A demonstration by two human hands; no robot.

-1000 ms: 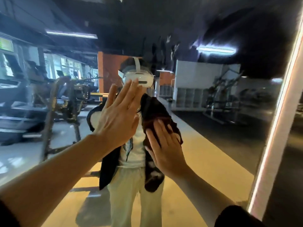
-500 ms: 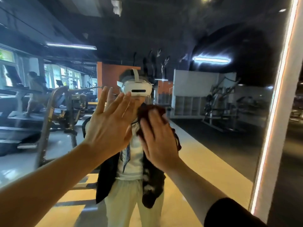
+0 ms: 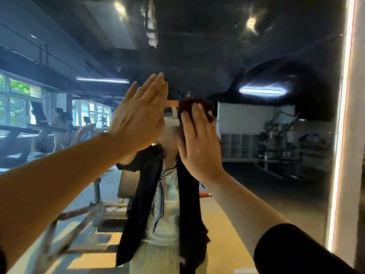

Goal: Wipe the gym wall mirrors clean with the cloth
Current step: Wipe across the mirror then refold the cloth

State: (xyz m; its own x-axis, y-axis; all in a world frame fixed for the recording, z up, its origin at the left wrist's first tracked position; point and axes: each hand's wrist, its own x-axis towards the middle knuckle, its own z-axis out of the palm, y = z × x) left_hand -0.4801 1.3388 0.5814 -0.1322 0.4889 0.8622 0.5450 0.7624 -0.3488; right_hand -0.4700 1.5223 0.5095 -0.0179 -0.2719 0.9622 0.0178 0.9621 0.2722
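My right forearm rises from the lower right corner, black sleeve (image 3: 296, 252) pushed back at the elbow, wrist bent so the palm faces the glass. My right hand (image 3: 199, 143) is flat, fingers straight and pointing up, pressing the dark maroon cloth (image 3: 199, 107) against the mirror (image 3: 256, 175). The cloth is bunched under my fingertips, a rounded wad showing above and to the right of them; a long axis cannot be read from what shows. It sits about mid-height on the glass, well in from the lit strip (image 3: 340, 135) along the mirror's right edge. My left forearm comes in bare from the lower left. My left hand (image 3: 138, 119) is open, fingers straight, close together and angled up to the right, holding nothing; whether it touches the glass I cannot tell. Beyond both hands, the mirror reflects a person in a black vest, treadmills near windows at left, and weight machines at right.
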